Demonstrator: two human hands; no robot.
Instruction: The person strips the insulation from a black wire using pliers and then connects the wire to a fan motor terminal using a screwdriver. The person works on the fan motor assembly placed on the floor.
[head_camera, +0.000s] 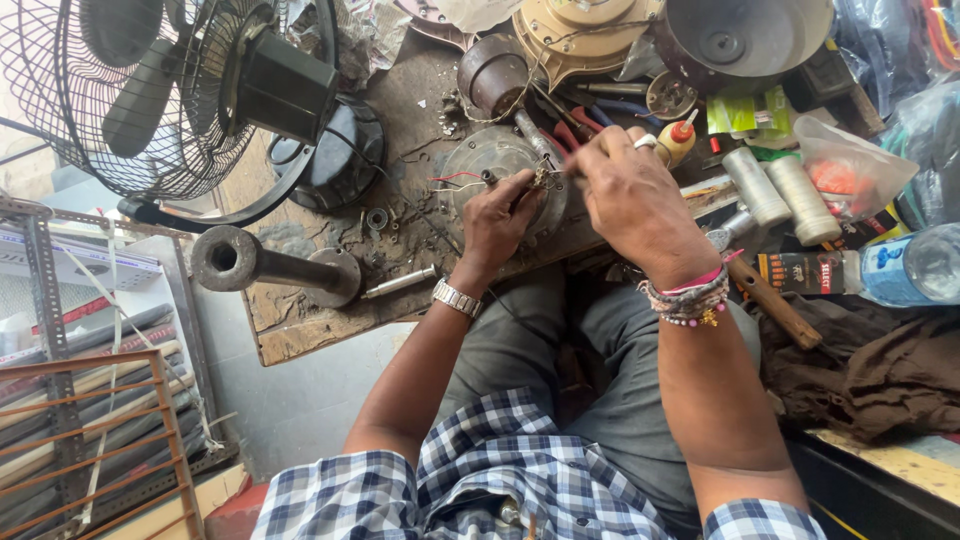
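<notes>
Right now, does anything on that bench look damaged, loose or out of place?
Yes. The round motor housing under both hands has bare red and white wires trailing loose. Small screws and washers lie scattered on the worn wooden bench, near its edge.

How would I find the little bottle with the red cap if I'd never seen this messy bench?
Start at the round grey motor housing in the middle of the wooden bench, where both hands work. Just past the right hand, beside its ringed finger, stands a small yellowish bottle. Only it has a red pointed cap; the thread spools nearby are pale and capless.
</notes>
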